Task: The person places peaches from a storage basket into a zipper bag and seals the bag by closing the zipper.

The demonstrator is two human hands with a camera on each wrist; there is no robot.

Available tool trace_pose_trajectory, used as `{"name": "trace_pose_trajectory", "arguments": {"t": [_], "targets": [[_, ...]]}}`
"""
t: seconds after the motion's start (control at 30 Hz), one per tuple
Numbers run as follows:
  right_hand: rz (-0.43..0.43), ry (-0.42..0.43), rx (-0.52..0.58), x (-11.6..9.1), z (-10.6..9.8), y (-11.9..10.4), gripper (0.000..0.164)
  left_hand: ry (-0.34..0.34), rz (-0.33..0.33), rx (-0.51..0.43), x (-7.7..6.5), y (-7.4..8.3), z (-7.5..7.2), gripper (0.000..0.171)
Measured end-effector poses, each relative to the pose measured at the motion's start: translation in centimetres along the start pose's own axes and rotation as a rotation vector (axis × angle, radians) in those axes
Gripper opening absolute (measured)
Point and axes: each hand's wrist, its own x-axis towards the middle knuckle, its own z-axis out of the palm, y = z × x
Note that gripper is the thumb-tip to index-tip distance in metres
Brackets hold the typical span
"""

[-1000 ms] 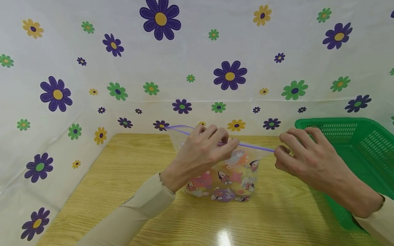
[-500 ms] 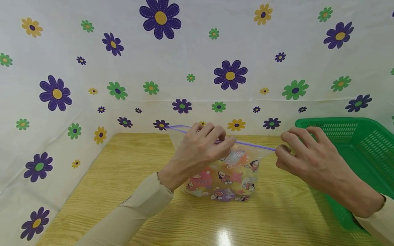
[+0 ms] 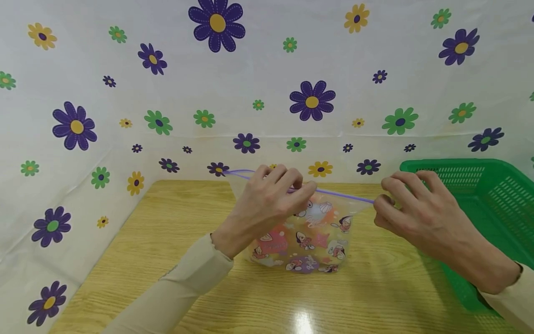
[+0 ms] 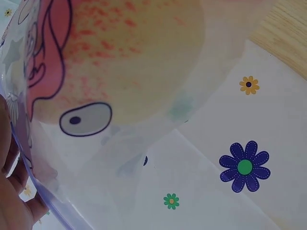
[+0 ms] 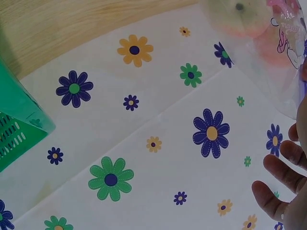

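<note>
A clear zip-lock bag [image 3: 304, 241] with pink cartoon prints stands on the table, its purple zip strip [image 3: 344, 195] running along the top. My left hand [image 3: 269, 199] pinches that strip near its middle. At the bag's right top corner, my right hand [image 3: 417, 208] grips the end of the strip between thumb and forefinger, the other fingers lifted. Through the plastic in the left wrist view shows a round yellowish fruit with red flecks [image 4: 144, 62]. The right wrist view also shows a round, pale red-and-yellow fruit [image 5: 240, 19] inside. On the left, the strip's two edges stand apart.
A green plastic basket [image 3: 463, 166] stands on the right, beside and below my right forearm. The wooden table [image 3: 175, 222] ends at a white flowered sheet [image 3: 258, 69] that rises behind and on the left.
My left hand has slid a little to the left along the zip strip. The right hand keeps its grip on the corner and has hardly moved.
</note>
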Motion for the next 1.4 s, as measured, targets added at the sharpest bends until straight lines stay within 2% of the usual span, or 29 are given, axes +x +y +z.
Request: {"name": "trace_pose_trajectory", "arguments": {"t": [0.63, 1.13, 1.4], "targets": [[-0.002, 0.024, -0.019, 0.05, 0.16, 0.10, 0.052, -0.010, 0.004, 0.015, -0.29, -0.51, -0.23, 0.018], [0.004, 0.030, -0.048, 0.07, 0.15, 0.05, 0.051, -0.001, -0.010, 0.027, -0.51, -0.80, -0.39, 0.011], [0.002, 0.024, -0.008, 0.10, 0.16, 0.12, 0.052, -0.007, -0.017, 0.024, -0.68, -0.90, -0.41, 0.011]]}}
